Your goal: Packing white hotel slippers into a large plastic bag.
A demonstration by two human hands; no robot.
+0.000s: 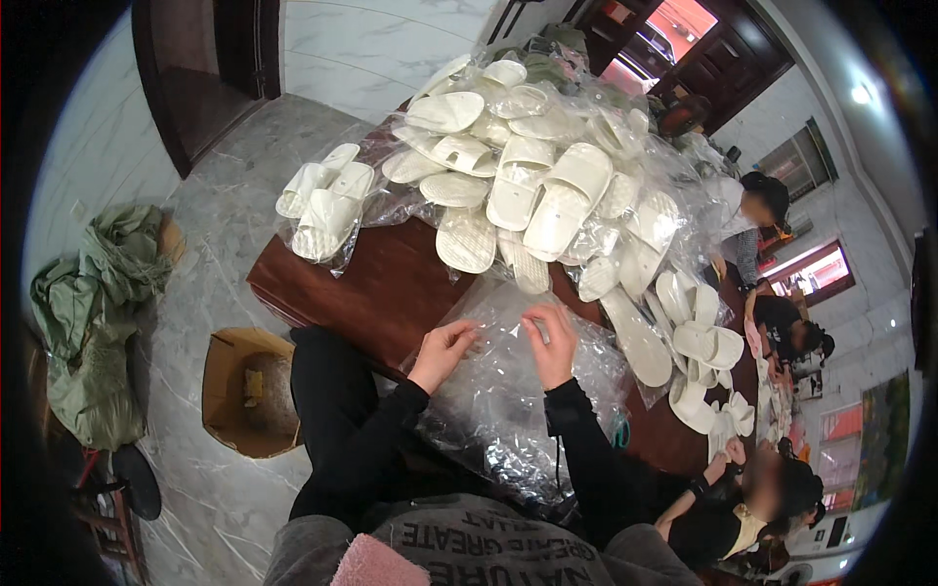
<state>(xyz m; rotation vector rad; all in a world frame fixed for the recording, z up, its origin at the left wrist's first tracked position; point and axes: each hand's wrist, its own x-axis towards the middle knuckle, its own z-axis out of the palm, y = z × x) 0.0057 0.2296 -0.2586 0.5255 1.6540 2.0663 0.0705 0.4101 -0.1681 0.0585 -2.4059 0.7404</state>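
Clear plastic bags [489, 400] lie in a loose, shiny heap over my lap and the table edge. At the heap's upper part my left hand [445, 357] is closed, thumb and fingertips pinching the thin film of a clear plastic bag. Across from it, my right hand [553, 346] has its fingers curled toward the thumb at the same film. Glare hides the bag's exact edges. Just beyond my hands rises a big pile of white slippers [528, 186], many in clear bags. One bagged pair of white slippers [330, 207] lies apart at the table's left corner.
The brown table [342, 283] carries the pile. An open cardboard box [220, 391] stands on the floor at my left, and green sacks [98, 332] slump farther left. Loose white slippers [699, 342] lie to the right, where a co-worker's hands [723, 461] are near them.
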